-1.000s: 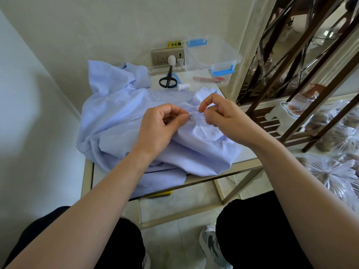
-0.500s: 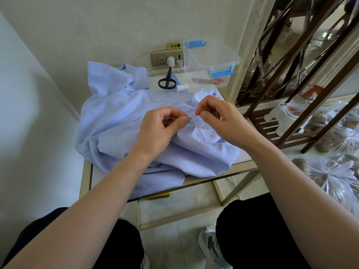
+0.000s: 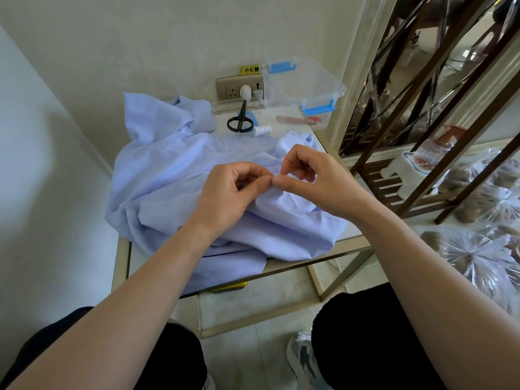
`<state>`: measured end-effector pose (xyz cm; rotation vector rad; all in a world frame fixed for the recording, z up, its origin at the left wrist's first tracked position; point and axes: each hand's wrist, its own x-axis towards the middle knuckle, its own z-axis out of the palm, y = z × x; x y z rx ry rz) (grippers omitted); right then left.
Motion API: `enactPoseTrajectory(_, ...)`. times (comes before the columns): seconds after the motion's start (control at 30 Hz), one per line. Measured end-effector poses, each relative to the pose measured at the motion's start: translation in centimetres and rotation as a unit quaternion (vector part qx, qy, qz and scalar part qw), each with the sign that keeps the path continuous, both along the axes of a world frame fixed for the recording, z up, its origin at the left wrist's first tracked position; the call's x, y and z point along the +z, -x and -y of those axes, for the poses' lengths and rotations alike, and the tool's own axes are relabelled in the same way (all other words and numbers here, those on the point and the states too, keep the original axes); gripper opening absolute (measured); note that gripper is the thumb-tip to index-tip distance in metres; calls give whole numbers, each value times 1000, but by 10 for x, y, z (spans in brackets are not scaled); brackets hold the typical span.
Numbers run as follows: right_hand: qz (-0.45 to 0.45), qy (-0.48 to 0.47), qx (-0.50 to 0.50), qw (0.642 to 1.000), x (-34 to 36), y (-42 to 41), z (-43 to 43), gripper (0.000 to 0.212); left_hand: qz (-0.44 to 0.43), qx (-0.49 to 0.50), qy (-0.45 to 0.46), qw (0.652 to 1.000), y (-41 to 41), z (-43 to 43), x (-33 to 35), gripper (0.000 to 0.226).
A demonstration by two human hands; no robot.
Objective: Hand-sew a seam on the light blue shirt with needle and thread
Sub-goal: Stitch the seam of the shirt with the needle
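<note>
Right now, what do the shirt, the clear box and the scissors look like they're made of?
The shirt looks like thin woven cloth, probably cotton or a blend, with a matte finish; it creases and drapes softly. The box is clear glossy plastic, with see-through walls and blue clips. The scissors have black handles, likely plastic; the blades look dark, presumably metal.

A pale textured wall (image 3: 140,38) at the back meets a smooth white side wall (image 3: 33,192) in a corner; the light is soft, with a faint shadow on the side wall; a brass-coloured socket plate (image 3: 230,87) sits low on the back wall; the tabletop (image 3: 349,235) has a gold metal frame; the floor (image 3: 253,350) is pale glossy tile; a dark wooden lattice (image 3: 439,88) with a slatted shelf (image 3: 385,190) stands on the right.
</note>
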<state>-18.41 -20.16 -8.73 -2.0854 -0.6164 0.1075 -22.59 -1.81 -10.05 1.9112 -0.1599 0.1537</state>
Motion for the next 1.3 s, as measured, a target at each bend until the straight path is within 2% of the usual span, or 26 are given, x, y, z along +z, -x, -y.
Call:
enactPoseTrajectory(0.13, -4, -7, 10, 1000, -1, -1, 1, 16, -2, -9, -5, 1000, 0, 0, 1, 7)
enactPoseTrajectory(0.3, -72, -35, 33, 996, -3, -5, 3, 15, -14, -23, -1, 1000, 0, -2, 2, 14)
enactPoseTrajectory(0.57, -132, -76, 78, 985, -4, -5, 5, 9, -21, -37, -16, 999, 1, -3, 3, 14)
enactPoseTrajectory(0.8, -145, -83, 95, 981, -1, -1, 3, 10, -17, -42, -14, 999, 0, -4, 2, 16)
enactPoseTrajectory(1.03, -152, -86, 74, 982, -3, -4, 1, 13, -41, -33, 25, 998, -3, -3, 1, 11)
enactPoseTrajectory(1.17, -168, -113, 74, 976, -5, -2, -2, 17, -53, -40, 34, 997, -2, -4, 1, 9)
enactPoseTrajectory(1.3, -160, -149, 66, 974, -5, -4, -1, 18, -24, -14, 20, 999, -3, -5, 4, 10)
